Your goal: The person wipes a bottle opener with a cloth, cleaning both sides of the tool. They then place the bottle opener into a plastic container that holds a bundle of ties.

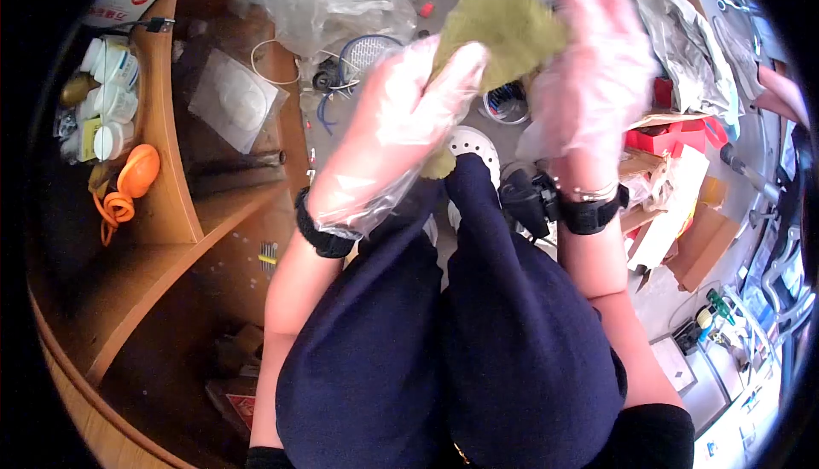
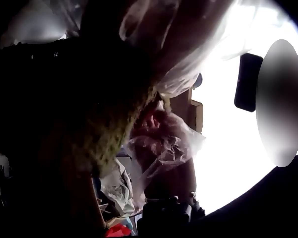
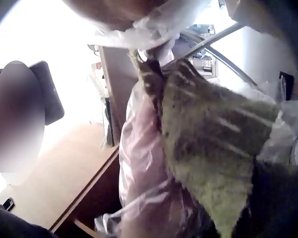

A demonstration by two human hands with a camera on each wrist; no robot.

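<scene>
A green cloth (image 1: 503, 29) is stretched between two hands in clear plastic gloves, above the person's knees. The left hand (image 1: 418, 98) pinches its near left part, thumb on top, and a small end of cloth hangs below that hand. At the cloth's right edge is the right hand (image 1: 597, 68), blurred, its fingers bent toward the cloth. In the right wrist view the cloth (image 3: 208, 139) hangs creased beside the gloved left hand (image 3: 144, 148). The left wrist view is dark; the cloth (image 2: 111, 134) and gloved right hand (image 2: 161, 134) show there.
Wooden shelving (image 1: 183, 128) at the left holds white bottles (image 1: 111, 102) and an orange object (image 1: 136, 174). Plastic bags (image 1: 328, 0) and a round container (image 1: 505, 104) lie on the floor. Cardboard (image 1: 704, 243) and red boxes (image 1: 670, 138) are at the right.
</scene>
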